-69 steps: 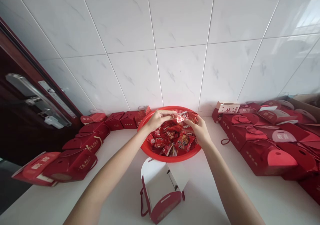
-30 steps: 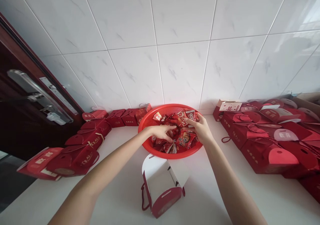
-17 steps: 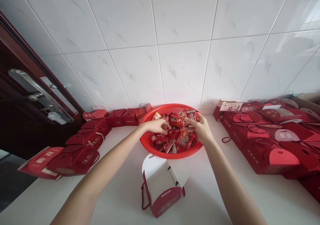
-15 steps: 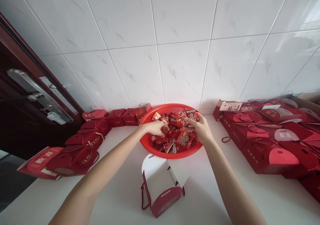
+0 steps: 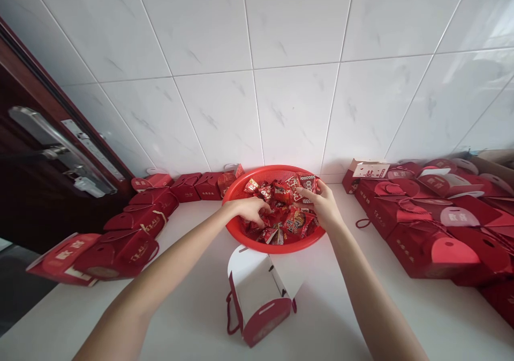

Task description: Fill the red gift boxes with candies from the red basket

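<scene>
In the head view a red plastic basket (image 5: 236,236) holds many red-wrapped candies and snack packets (image 5: 296,220). My left hand (image 5: 249,210) reaches into its left side, thumb and fingers apart over the wrapped candies. At the right side, my right hand (image 5: 324,203) is closed on a red-and-white patterned snack packet (image 5: 308,183), thumb in front of it; some fingertips are hidden. Just in front of the basket stands an opened gift box (image 5: 267,321), white inside and dark red outside, with a cord handle; nothing shows inside it.
Closed red gift boxes (image 5: 148,219) line the left and back of the white table (image 5: 193,307). Many more boxes (image 5: 417,232) are packed together at the right. Behind stands a tiled wall (image 5: 293,114); a dark door (image 5: 36,173) with a metal handle is at the left.
My left hand has moved slightly down and right among the candies, and its curled fingers have spread. The right hand stays almost in place with the packet.
</scene>
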The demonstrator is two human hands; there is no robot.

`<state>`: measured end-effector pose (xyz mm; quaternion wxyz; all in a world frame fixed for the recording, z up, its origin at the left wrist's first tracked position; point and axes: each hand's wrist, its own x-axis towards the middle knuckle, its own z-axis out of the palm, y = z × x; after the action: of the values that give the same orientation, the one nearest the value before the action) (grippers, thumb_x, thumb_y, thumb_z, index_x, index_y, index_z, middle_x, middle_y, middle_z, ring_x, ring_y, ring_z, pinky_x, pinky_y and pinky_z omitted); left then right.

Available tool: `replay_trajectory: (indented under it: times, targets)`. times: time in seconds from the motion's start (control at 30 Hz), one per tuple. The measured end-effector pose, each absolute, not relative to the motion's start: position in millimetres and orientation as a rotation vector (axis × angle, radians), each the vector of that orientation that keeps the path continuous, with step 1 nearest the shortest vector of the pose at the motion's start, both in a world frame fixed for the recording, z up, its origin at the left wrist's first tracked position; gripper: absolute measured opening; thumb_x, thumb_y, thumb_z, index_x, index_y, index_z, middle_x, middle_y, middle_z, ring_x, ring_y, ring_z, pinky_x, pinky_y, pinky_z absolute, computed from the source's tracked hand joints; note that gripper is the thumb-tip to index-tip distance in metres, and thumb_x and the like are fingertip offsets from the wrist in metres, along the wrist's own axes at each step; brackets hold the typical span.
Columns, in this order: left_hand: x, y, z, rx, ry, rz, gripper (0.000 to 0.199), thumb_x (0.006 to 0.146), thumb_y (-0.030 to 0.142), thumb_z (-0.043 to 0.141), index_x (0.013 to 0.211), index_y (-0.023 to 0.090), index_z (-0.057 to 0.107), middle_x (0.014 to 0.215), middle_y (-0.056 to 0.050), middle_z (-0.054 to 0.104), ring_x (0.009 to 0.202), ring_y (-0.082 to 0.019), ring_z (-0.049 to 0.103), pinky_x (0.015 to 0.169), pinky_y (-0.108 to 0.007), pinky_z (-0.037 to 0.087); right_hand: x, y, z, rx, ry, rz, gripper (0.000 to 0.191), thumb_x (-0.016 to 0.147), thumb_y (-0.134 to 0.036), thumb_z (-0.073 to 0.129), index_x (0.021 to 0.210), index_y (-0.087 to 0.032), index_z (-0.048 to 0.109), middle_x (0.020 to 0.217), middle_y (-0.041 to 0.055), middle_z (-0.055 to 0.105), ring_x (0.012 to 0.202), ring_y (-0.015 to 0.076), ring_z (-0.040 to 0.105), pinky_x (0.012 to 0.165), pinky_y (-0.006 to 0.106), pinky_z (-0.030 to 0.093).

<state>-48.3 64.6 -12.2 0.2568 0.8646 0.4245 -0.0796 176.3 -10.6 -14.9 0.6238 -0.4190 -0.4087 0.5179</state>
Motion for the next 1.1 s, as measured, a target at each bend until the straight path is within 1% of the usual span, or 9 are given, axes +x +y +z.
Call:
replay_trajectory:
  times: [0.07, 0.13, 0.23, 0.4, 0.53, 0.7, 0.83, 0.97, 1.1]
  targets:
    - [-42, 66, -12, 2.404, 1.123, -0.166, 0.043, 0.070, 0.031, 0.075, 0.112, 0.021, 0.076, 0.095, -0.005, 0.077, 0.078, -0.022, 0.069, 0.068, -0.025, 0.049, 176, -11, -15, -0.955, -0.938, 1.191, 0.041, 0.061, -0.038, 0.086, 0.092, -0.022, 0.065, 0.095, 0.0024, 0.073, 0.090, 0.0244, 0.071, 0.069, 0.037, 0.066]
    - [-34, 67, -13, 2.466, 1.099, -0.116, 0.037, 0.076, 0.024, 0.068, 0.112, 0.022, 0.076, 0.106, -0.007, 0.076, 0.091, -0.024, 0.069, 0.079, -0.027, 0.049, 176, -10, -15, -0.947, -0.948, 1.190, 0.042, 0.061, -0.038, 0.087, 0.092, -0.022, 0.064, 0.092, 0.0015, 0.073, 0.089, 0.0236, 0.071, 0.070, 0.037, 0.066]
    - [-22, 71, -17, 2.497, 1.085, -0.125, 0.042, 0.076, 0.018, 0.066, 0.117, 0.022, 0.074, 0.121, -0.009, 0.072, 0.107, -0.027, 0.066, 0.091, -0.029, 0.047, 176, -10, -16, -0.939, -0.963, 1.187, 0.041, 0.060, -0.037, 0.087, 0.090, -0.022, 0.063, 0.089, 0.0002, 0.073, 0.086, 0.0217, 0.071, 0.069, 0.035, 0.065]
    - [-19, 81, -27, 2.500, 1.146, -0.238, 0.059, 0.068, 0.010, 0.068, 0.125, 0.023, 0.070, 0.124, -0.009, 0.072, 0.109, -0.029, 0.067, 0.089, -0.028, 0.048, 177, -9, -17, -0.934, -0.951, 1.193, 0.045, 0.058, -0.035, 0.089, 0.092, -0.021, 0.063, 0.091, 0.0005, 0.074, 0.088, 0.0220, 0.071, 0.069, 0.033, 0.064]
    - [-26, 85, -27, 2.477, 1.225, -0.305, 0.060, 0.071, 0.011, 0.068, 0.130, 0.023, 0.067, 0.132, -0.009, 0.069, 0.114, -0.029, 0.065, 0.089, -0.028, 0.048, 177, -8, -17, -0.943, -0.951, 1.196, 0.048, 0.055, -0.036, 0.090, 0.090, -0.020, 0.062, 0.091, 0.0014, 0.074, 0.089, 0.0243, 0.072, 0.069, 0.035, 0.063]
    - [-32, 84, -19, 2.423, 1.250, -0.362, 0.060, 0.069, 0.009, 0.070, 0.128, 0.021, 0.068, 0.125, -0.007, 0.072, 0.104, -0.025, 0.067, 0.081, -0.026, 0.050, 177, -8, -17, -0.950, -0.965, 1.199, 0.046, 0.056, -0.037, 0.089, 0.090, -0.020, 0.062, 0.090, 0.0012, 0.074, 0.087, 0.0238, 0.072, 0.069, 0.036, 0.063]
    - [-37, 82, -12, 2.362, 1.268, -0.360, 0.052, 0.066, 0.001, 0.067, 0.113, 0.021, 0.075, 0.112, -0.004, 0.076, 0.088, -0.020, 0.069, 0.067, -0.021, 0.048, 177, -9, -16, -0.955, -0.978, 1.190, 0.045, 0.058, -0.037, 0.087, 0.091, -0.021, 0.063, 0.090, 0.0007, 0.073, 0.086, 0.0230, 0.071, 0.067, 0.035, 0.063]
    - [-42, 75, -3, 2.347, 1.282, -0.245, 0.016, 0.079, 0.017, 0.069, 0.093, 0.017, 0.077, 0.089, -0.003, 0.076, 0.075, -0.016, 0.065, 0.062, -0.022, 0.045, 177, -9, -16, -0.958, -0.983, 1.185, 0.044, 0.057, -0.037, 0.087, 0.090, -0.021, 0.063, 0.088, 0.0003, 0.072, 0.086, 0.0228, 0.071, 0.067, 0.034, 0.063]
    - [-50, 52, 13, 2.360, 1.257, -0.036, 0.024, 0.093, 0.034, 0.060, 0.098, 0.016, 0.075, 0.094, -0.004, 0.076, 0.079, -0.016, 0.064, 0.070, -0.024, 0.045, 179, -11, -14, -0.925, -0.998, 1.218, 0.042, 0.059, -0.037, 0.087, 0.090, -0.021, 0.064, 0.091, 0.0005, 0.073, 0.087, 0.0221, 0.070, 0.067, 0.033, 0.063]
